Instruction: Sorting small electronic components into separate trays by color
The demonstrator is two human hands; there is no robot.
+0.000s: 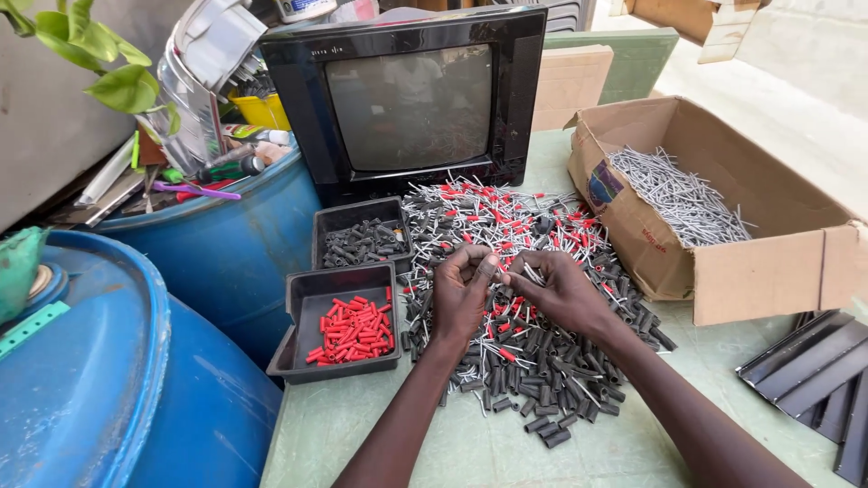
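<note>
Both hands, left hand (461, 289) and right hand (551, 287), are pinching one small connector (503, 279) over the pile (533, 352); pulling straight is probably working best.

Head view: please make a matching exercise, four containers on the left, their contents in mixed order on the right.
1. Near black plastic tray
2. Far black plastic tray
3. Open brown cardboard box
4. Blue plastic barrel beside the television

a. grey metal pins
b. small black sleeves
c. tools and scrap
d. small red sleeves

Pairs: 1-d, 2-b, 3-a, 4-c
</note>
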